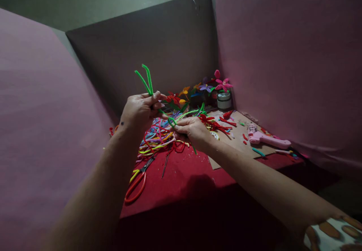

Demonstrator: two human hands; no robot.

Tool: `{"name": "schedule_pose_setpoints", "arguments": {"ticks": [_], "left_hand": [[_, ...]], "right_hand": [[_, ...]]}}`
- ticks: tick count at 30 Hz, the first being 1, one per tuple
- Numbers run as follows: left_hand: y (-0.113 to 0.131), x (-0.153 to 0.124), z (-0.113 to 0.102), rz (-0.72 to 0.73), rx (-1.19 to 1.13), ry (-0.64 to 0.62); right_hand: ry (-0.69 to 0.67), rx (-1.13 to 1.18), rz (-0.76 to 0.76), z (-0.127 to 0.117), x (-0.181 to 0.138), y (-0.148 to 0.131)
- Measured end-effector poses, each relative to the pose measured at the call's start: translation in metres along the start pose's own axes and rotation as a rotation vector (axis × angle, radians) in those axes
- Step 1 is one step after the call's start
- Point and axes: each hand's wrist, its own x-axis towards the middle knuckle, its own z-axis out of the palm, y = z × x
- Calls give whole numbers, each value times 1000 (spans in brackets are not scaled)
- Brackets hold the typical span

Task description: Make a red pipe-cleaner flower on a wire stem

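Green pipe cleaners [149, 80] are held up between both hands over the table. My left hand [141, 107] pinches them, and two ends stick up above its fingers. My right hand [194, 130] is closed on the looped lower part, and a short green tip shows below its palm. Behind and under the hands lies a tangled pile of many-coloured pipe cleaners [158, 140]. Below my left hand, scissors [138, 185] with red and yellow handles rest near the table's front edge. Tweezers [166, 164] lie to their right.
On the right, a board [239, 130] bears a pink glue gun [267, 138], red pipe-cleaner pieces [226, 128] and scraps. Fuzzy flowers, one pink [223, 84] in a small jar [224, 102], stand at the back. Pink panels flank the red table [181, 183].
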Motion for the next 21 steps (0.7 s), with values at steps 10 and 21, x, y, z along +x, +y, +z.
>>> {"name": "schedule_pose_setpoints", "arguments": {"ticks": [10,21], "left_hand": [[-1,3,1,23,-21,-52],[5,6,-1,25,35,19]], "right_hand": [[-85,-74,33,-4,-3,-19],[-312,-29,213,-17,1,-7]]}}
